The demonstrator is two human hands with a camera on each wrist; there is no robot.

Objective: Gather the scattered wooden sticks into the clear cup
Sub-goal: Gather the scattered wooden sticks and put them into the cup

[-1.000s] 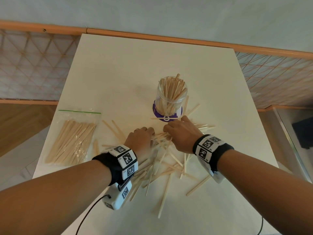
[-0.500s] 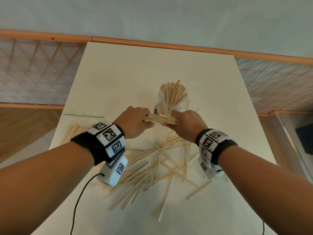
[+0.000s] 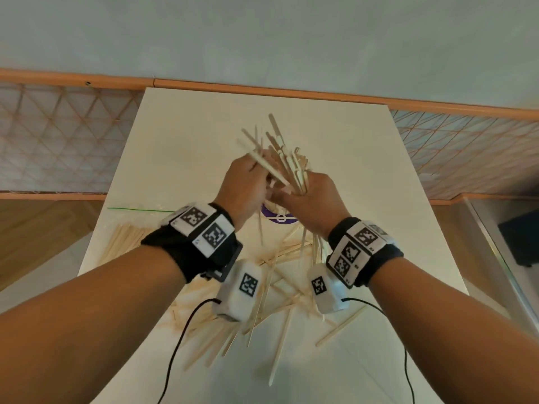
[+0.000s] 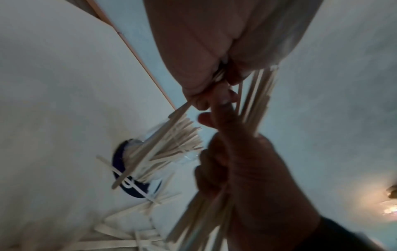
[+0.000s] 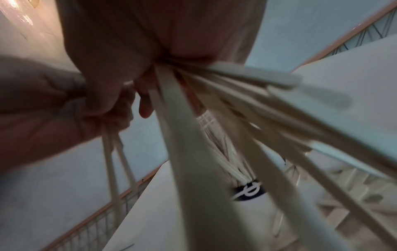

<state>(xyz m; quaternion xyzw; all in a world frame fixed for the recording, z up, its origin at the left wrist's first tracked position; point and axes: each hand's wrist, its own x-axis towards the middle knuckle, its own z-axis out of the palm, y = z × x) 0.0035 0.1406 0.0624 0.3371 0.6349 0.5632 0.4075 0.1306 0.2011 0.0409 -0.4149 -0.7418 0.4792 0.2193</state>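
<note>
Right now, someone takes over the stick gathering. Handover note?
Left hand: grips part of a raised bundle of sticks.
Right hand: grips the same bundle from the other side; its lower ends hang below the hands.
Clear cup: upright on the table beneath the hands, on a purple disc, already holding many sticks.
Done: one handful lifted over the cup.
Left: drop this bundle in, then collect the loose sticks scattered on the near side. A zip bag of sticks lies to the left.
</note>
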